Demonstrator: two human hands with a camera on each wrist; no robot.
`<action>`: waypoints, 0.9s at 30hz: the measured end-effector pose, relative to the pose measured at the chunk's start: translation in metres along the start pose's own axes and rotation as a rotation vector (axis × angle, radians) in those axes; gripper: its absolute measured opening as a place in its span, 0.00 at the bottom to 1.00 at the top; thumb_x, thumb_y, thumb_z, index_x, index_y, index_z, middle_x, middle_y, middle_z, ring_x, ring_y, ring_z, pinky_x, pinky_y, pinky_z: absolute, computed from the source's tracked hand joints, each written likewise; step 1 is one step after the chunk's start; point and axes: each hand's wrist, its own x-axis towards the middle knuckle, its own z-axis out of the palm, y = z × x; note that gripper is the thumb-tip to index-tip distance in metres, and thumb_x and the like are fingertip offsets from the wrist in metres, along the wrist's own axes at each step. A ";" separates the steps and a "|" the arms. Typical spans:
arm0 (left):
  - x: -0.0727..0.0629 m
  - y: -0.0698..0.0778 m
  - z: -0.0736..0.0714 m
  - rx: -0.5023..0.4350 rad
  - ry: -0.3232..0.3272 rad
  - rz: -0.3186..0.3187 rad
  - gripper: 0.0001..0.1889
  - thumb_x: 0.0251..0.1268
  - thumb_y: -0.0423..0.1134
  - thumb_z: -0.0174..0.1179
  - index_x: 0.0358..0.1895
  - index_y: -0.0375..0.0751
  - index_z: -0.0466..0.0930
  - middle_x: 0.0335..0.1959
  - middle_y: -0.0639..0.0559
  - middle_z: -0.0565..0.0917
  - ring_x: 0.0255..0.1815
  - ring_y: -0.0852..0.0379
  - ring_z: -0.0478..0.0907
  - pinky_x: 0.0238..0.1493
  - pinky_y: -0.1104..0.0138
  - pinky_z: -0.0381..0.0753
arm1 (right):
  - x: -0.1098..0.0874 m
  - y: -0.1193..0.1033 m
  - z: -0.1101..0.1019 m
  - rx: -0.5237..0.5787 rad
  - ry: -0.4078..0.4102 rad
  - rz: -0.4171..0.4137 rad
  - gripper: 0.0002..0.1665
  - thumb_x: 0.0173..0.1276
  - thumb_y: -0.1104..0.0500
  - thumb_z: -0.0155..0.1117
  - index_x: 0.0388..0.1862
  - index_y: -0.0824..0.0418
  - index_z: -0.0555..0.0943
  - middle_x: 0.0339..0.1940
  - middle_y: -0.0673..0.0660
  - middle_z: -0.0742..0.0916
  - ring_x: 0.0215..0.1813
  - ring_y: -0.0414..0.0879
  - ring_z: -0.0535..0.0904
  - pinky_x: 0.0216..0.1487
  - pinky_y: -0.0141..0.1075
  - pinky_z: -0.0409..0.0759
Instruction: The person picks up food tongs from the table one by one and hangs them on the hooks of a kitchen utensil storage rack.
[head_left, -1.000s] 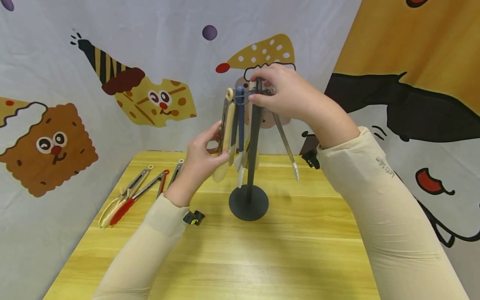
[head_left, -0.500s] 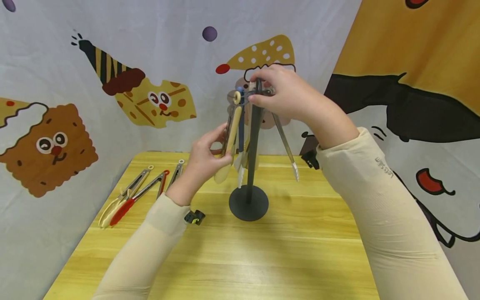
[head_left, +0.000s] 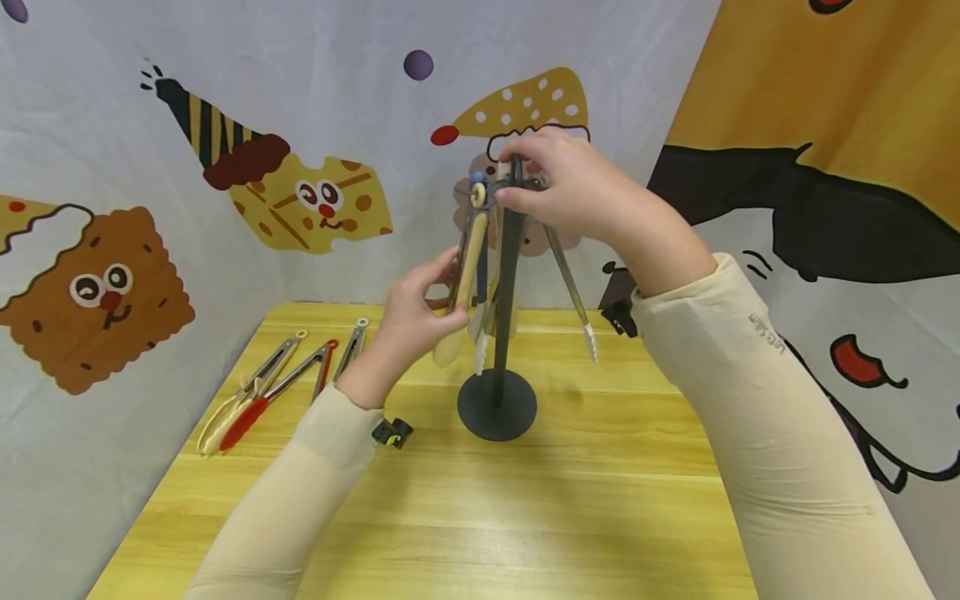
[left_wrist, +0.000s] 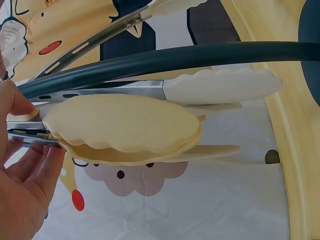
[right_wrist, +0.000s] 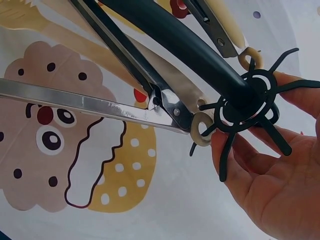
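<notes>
Cream-tipped tongs (head_left: pixel 472 258) with a metal body are held by my left hand (head_left: pixel 412 317), thumb on the near side and fingers behind. They hang tips down, slightly tilted; their broad cream heads (left_wrist: pixel 120 122) show in the left wrist view. Their cream ring (right_wrist: pixel 248 56) is right at a hook of the dark utensil stand (head_left: pixel 506 308). My right hand (head_left: pixel 573 187) grips the stand's top, fingers among the spread hooks (right_wrist: pixel 275 135). Other tongs (right_wrist: pixel 95 102) hang from the stand by a ring, arms spread. Blue-handled utensils behind are partly hidden.
On the table's left lie red-tipped tongs (head_left: pixel 292 383), cream-tipped tongs (head_left: pixel 262 379) and another metal pair (head_left: pixel 352 346), partly hidden by my left arm. The stand's round base (head_left: pixel 497 408) rests on the wooden table (head_left: pixel 570 517). A patterned cloth (head_left: pixel 337 75) hangs behind.
My left hand has moved slightly right with the cream-tipped tongs, bringing their ring in toward the stand's hooks and in front of the blue utensil. My right hand has stayed on the stand's top.
</notes>
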 end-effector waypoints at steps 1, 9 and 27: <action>0.000 0.000 0.001 -0.005 -0.003 0.000 0.37 0.49 0.27 0.63 0.67 0.50 0.68 0.44 0.50 0.80 0.44 0.59 0.77 0.41 0.68 0.82 | 0.000 0.000 0.000 -0.001 0.002 -0.001 0.29 0.70 0.47 0.55 0.68 0.55 0.67 0.65 0.59 0.71 0.65 0.54 0.67 0.61 0.50 0.69; 0.001 0.000 0.004 -0.047 -0.050 -0.039 0.41 0.48 0.31 0.66 0.69 0.59 0.64 0.49 0.51 0.77 0.49 0.58 0.73 0.50 0.63 0.80 | 0.000 0.003 0.002 -0.006 0.012 -0.006 0.29 0.70 0.48 0.55 0.67 0.55 0.68 0.64 0.59 0.71 0.65 0.54 0.68 0.61 0.50 0.69; 0.001 -0.004 0.011 -0.047 -0.093 0.002 0.45 0.52 0.44 0.66 0.74 0.60 0.51 0.66 0.52 0.68 0.62 0.55 0.68 0.59 0.57 0.74 | 0.002 0.007 0.002 -0.022 0.015 -0.018 0.29 0.70 0.47 0.55 0.67 0.55 0.68 0.62 0.59 0.72 0.64 0.54 0.68 0.60 0.50 0.70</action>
